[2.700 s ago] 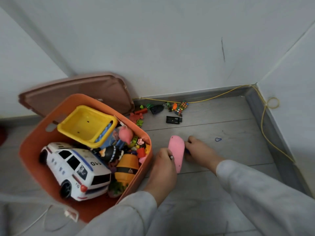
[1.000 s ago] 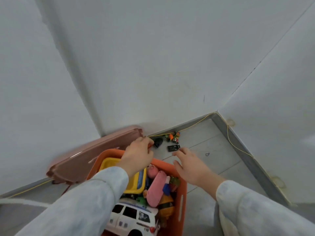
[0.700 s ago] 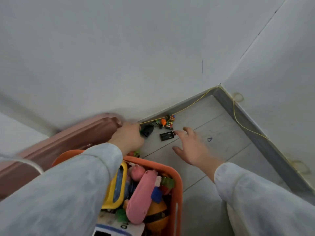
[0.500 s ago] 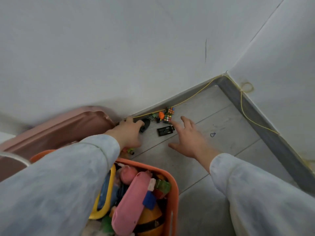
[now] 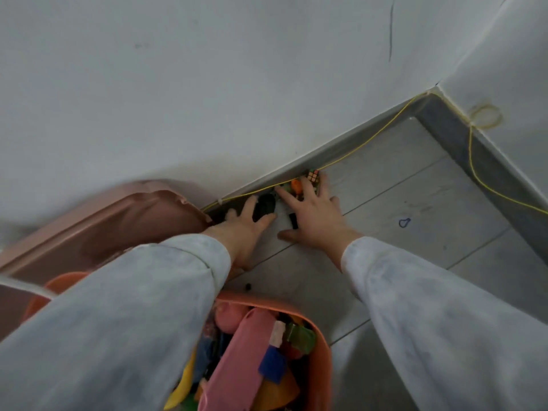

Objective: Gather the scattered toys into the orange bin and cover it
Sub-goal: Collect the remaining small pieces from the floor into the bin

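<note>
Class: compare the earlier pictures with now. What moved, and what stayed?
The pink toy went from the floor into the orange bin. Both hands then reached forward to the wall: the left hand now touches the black toy, the right hand spreads by the puzzle cube. The pink lid leans on the wall as before.
</note>
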